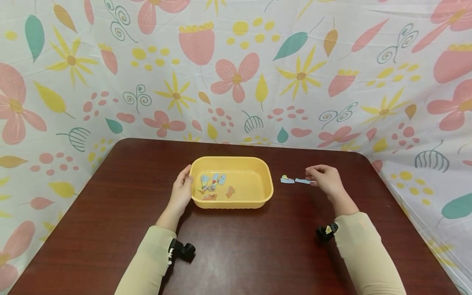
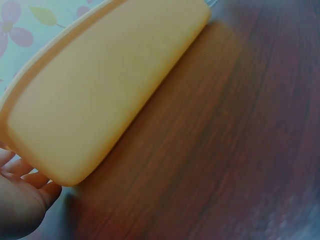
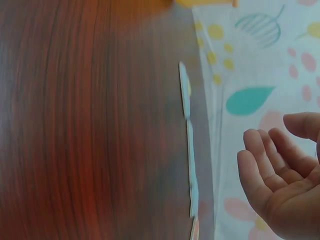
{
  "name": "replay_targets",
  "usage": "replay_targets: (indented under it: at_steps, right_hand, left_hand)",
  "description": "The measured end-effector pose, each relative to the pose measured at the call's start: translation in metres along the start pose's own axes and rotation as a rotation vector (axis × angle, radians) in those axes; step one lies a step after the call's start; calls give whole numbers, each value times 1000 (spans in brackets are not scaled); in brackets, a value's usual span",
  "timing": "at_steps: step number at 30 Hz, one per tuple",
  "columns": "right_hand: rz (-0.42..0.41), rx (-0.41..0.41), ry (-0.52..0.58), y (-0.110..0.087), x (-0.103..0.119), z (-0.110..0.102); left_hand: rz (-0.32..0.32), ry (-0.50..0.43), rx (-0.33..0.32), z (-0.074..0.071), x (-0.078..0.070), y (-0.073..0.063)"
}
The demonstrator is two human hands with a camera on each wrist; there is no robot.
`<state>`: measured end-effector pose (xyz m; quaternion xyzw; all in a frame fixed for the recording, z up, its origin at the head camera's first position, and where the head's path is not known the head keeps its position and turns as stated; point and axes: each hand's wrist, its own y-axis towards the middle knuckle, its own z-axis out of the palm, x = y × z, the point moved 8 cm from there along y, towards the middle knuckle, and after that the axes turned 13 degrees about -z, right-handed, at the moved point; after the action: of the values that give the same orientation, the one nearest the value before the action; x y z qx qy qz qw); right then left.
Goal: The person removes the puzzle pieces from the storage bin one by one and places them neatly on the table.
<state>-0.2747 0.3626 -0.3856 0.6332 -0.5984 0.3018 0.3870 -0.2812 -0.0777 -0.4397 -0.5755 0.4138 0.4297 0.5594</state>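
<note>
My left hand (image 1: 181, 187) grips the left end of a yellow plastic basin (image 1: 254, 180), with its fingers against the outside wall in the left wrist view. Inside the basin lie several small flat printed pieces, pale blue and orange, like jigsaw pieces. To the right of the basin, a flat pale-blue piece with yellow on it (image 1: 287, 180) lies on the table in a row with a narrow blue piece (image 1: 303, 181). My right hand (image 1: 327, 179) is over the row's right end. The right wrist view shows its fingers loosely bent, thumb apart, nothing between them.
The dark reddish-brown wooden table (image 1: 236, 246) has rounded back corners. A white cloth (image 1: 236, 114) printed with flowers and leaves hangs behind it and at the sides. Another piece, orange at the edge (image 3: 195, 229), continues the row in the right wrist view.
</note>
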Motion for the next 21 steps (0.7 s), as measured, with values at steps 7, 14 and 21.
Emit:
replay_targets:
  at_steps: [7,14,21]
  right_hand:
    - [-26,41,50,2,11,25]
    - [-34,63,93,-5,18,45]
    - [-65,70,137,-3,35,58]
  left_hand:
    - [1,32,-15,0,-1,1]
    - [4,37,-10,0,7,-2]
    - [37,38,-10,0,3,-2]
